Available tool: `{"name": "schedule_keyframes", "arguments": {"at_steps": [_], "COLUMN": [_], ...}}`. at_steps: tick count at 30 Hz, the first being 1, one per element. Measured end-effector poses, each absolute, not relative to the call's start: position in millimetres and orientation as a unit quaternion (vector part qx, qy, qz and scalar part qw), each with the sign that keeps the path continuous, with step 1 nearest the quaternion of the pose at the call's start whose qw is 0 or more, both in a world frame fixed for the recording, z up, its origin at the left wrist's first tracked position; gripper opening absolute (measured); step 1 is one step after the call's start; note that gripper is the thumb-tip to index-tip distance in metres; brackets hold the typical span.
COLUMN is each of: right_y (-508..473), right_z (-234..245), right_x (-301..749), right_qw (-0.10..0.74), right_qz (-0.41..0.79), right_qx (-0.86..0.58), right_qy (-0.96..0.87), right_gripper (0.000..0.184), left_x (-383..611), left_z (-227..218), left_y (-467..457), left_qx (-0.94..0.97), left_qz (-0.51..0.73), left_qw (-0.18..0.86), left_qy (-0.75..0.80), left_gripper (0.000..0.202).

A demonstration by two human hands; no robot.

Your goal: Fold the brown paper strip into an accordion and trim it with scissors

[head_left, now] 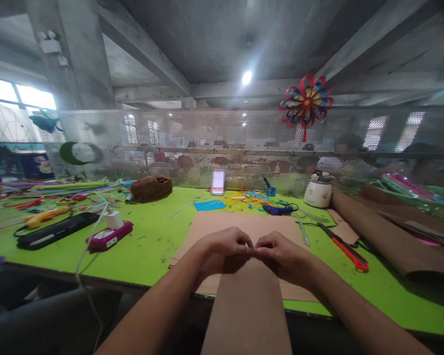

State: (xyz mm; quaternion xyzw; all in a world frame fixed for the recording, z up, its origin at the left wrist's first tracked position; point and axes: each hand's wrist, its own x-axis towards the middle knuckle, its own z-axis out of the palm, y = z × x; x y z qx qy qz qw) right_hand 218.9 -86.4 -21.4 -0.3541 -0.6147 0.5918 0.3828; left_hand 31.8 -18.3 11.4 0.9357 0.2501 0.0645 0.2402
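A long strip of brown kraft paper [249, 310] runs from the table's front edge down toward my lap. My left hand [231, 246] pinches its far end near the middle. From the other side, my right hand [276, 251] pinches the same end, its fingertips almost touching those of the left. Both hands are over a flat tan board or sheet [207, 227] on the green table. What lies right between the fingertips is too small to make out.
At left are a purple power strip [111, 236], a black case [57, 230] and a brown pouch [151, 189]. A red utility knife [350, 254], a blue glue gun [279, 209], a cream jug [318, 190] and rolled brown paper [385, 231] lie right. A perforated screen [192, 133] stands behind.
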Motion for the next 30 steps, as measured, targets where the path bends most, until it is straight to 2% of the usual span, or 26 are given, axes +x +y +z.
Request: {"name": "schedule_keyframes", "arguments": {"at_steps": [13, 21, 30], "right_y": [-90.8, -81.7, -78.4], "right_z": [-14.0, -20.0, -23.9], "right_x": [222.1, 230.1, 235.3], "right_qw": [0.359, 0.356, 0.395], "right_qz": [0.563, 0.51, 0.571], "right_qx": [-0.386, -0.416, -0.373], "right_qy": [-0.637, -0.664, -0.616], "right_gripper": [0.026, 0.036, 0.029], "left_x": [35.0, 28.7, 24.0], "left_z": [8.8, 10.7, 13.8], "left_y": [-16.6, -15.2, -10.4], "left_qx": [0.929, 0.897, 0.899], "left_qz": [0.082, 0.09, 0.09], "left_qw": [0.259, 0.342, 0.312], "left_qy": [0.25, 0.264, 0.294], "left_gripper": [0.02, 0.029, 0.03]}}
